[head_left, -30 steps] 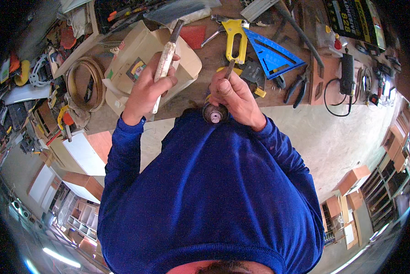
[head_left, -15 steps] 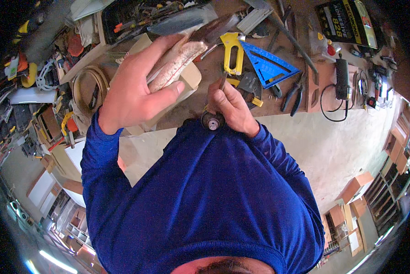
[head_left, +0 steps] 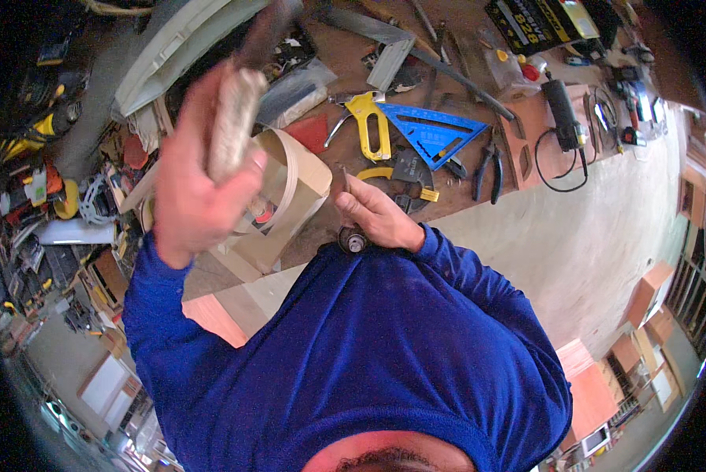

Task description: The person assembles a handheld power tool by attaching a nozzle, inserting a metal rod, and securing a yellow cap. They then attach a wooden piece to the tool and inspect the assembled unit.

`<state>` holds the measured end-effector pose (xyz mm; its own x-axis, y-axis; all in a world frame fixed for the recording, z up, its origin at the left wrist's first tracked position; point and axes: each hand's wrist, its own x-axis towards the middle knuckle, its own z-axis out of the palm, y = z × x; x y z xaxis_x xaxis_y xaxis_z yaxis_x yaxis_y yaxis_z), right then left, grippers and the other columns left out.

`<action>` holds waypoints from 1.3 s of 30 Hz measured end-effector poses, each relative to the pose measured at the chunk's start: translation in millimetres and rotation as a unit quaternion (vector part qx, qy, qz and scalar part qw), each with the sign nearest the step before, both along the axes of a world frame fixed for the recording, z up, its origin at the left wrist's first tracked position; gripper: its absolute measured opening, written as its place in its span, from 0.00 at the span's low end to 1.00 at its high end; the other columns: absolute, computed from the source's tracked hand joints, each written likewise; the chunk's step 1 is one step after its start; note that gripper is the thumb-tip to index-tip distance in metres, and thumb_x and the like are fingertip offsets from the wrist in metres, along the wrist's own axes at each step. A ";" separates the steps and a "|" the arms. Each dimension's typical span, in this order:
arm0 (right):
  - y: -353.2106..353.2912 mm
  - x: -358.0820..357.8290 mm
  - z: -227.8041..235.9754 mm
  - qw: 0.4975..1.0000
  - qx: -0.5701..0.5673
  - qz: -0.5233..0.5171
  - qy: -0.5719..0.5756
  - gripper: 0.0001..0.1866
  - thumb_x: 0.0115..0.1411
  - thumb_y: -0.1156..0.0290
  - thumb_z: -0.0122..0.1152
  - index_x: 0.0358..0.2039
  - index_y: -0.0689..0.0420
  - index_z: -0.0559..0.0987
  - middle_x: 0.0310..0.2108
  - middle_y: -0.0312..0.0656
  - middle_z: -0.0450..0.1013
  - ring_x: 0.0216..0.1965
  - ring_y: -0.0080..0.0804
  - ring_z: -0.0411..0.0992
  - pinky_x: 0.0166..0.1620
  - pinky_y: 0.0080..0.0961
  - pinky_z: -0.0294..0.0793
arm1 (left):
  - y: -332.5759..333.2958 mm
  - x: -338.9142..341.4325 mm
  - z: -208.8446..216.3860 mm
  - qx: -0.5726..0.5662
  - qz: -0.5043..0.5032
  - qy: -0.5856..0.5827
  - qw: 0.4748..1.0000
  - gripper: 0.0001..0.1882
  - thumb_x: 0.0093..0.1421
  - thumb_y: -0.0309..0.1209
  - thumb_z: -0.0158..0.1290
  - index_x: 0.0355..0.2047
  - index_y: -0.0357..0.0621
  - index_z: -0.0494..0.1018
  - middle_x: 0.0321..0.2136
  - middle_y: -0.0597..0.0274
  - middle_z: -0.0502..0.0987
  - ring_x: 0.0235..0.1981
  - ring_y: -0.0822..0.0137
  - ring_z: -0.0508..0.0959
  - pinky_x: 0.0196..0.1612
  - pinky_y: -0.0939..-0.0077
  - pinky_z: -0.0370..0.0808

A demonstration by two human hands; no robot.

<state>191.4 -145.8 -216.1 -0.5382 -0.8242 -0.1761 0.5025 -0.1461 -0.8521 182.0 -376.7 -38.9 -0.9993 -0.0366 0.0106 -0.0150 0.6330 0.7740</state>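
My left hand (head_left: pixel 203 177), blurred by motion, is raised over the left part of the workbench. Its fingers wrap around a long tool with a thick, whitish, stained handle (head_left: pixel 237 122); the dark far end is too smeared to identify. Close to my blue shirt, my right hand (head_left: pixel 380 219) is closed around a narrow tool that looks like a chisel. The tool's thin metal blade (head_left: pixel 340 179) points away from me. Its round, metal-tipped butt (head_left: pixel 354 240) faces me, and my fingers hide the middle. The two hands are apart.
A pale curved band (head_left: pixel 293 169) and cardboard lie beside my left hand. Beyond my right hand are a yellow staple gun (head_left: pixel 368 126), a blue speed square (head_left: pixel 435 130) and pliers (head_left: pixel 489 173). Further right lies a black corded power tool (head_left: pixel 561 110). The bench's front edge runs before me.
My left hand has swung left, carrying the whitish-handled tool, which now stands more upright. My right hand keeps its grip near my shirt. The whole view has shifted, uncovering more of the pale band.
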 end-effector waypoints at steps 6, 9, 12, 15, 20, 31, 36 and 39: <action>0.2 -2.0 -3.2 0.998 0.020 0.013 0.063 0.16 0.78 0.56 0.46 0.40 0.56 0.69 0.31 0.31 0.59 0.34 0.21 0.59 0.38 0.25 0.66 | 3.8 -5.8 6.4 -0.118 -0.158 -0.179 0.964 0.33 0.55 0.29 0.58 0.63 0.37 0.69 0.51 0.46 0.80 0.51 0.51 0.81 0.54 0.55 0.74; -0.9 -4.2 -2.4 0.997 0.012 0.022 0.070 0.16 0.77 0.54 0.46 0.43 0.54 0.70 0.31 0.28 0.59 0.33 0.19 0.59 0.36 0.22 0.64 | -8.6 -2.2 22.8 -0.012 0.049 -0.002 0.999 0.35 0.47 0.25 0.57 0.60 0.37 0.70 0.46 0.37 0.80 0.44 0.45 0.83 0.48 0.55 0.78; -1.2 -5.1 -1.4 0.997 0.016 0.023 0.072 0.15 0.77 0.57 0.46 0.42 0.57 0.70 0.32 0.34 0.61 0.36 0.24 0.61 0.42 0.27 0.68 | 0.4 -0.1 5.6 -0.084 -0.063 0.009 0.994 0.34 0.51 0.26 0.58 0.61 0.37 0.70 0.48 0.45 0.81 0.47 0.53 0.83 0.51 0.62 0.77; -0.5 -3.1 -2.0 0.994 0.041 0.010 0.100 0.16 0.78 0.58 0.45 0.42 0.59 0.69 0.32 0.40 0.64 0.37 0.28 0.64 0.45 0.32 0.71 | 6.0 0.2 0.3 -0.174 -0.204 -0.129 0.955 0.33 0.53 0.23 0.58 0.62 0.37 0.69 0.49 0.49 0.80 0.49 0.59 0.81 0.51 0.63 0.76; -5.9 -5.4 -7.3 0.988 0.055 0.004 0.143 0.20 0.77 0.52 0.45 0.44 0.59 0.70 0.29 0.44 0.65 0.34 0.34 0.66 0.42 0.36 0.72 | -6.9 -6.3 22.7 -0.079 0.034 0.006 0.996 0.35 0.56 0.21 0.57 0.65 0.36 0.63 0.41 0.56 0.78 0.42 0.65 0.79 0.46 0.68 0.76; -6.5 -4.8 -16.0 0.981 0.025 -0.025 0.189 0.22 0.77 0.49 0.45 0.48 0.58 0.71 0.35 0.52 0.71 0.38 0.41 0.72 0.45 0.41 0.73 | -11.2 -8.0 23.0 -0.102 0.050 0.014 0.993 0.37 0.55 0.27 0.59 0.66 0.38 0.64 0.49 0.51 0.80 0.50 0.59 0.80 0.56 0.64 0.76; -6.6 -1.2 -17.4 0.986 0.025 -0.015 0.164 0.23 0.77 0.49 0.44 0.50 0.59 0.71 0.37 0.52 0.72 0.40 0.42 0.73 0.48 0.41 0.74 | 8.7 -4.8 -5.4 -0.100 -0.128 -0.139 0.977 0.39 0.53 0.25 0.57 0.68 0.41 0.63 0.50 0.47 0.79 0.50 0.56 0.80 0.55 0.61 0.77; -6.9 -4.4 -19.8 0.980 0.037 -0.023 0.196 0.23 0.77 0.50 0.45 0.53 0.59 0.71 0.39 0.51 0.74 0.42 0.41 0.73 0.50 0.40 0.74 | 0.9 -11.3 -0.6 -0.178 -0.224 -0.109 0.952 0.41 0.48 0.23 0.56 0.67 0.41 0.65 0.53 0.36 0.78 0.56 0.48 0.79 0.58 0.58 0.75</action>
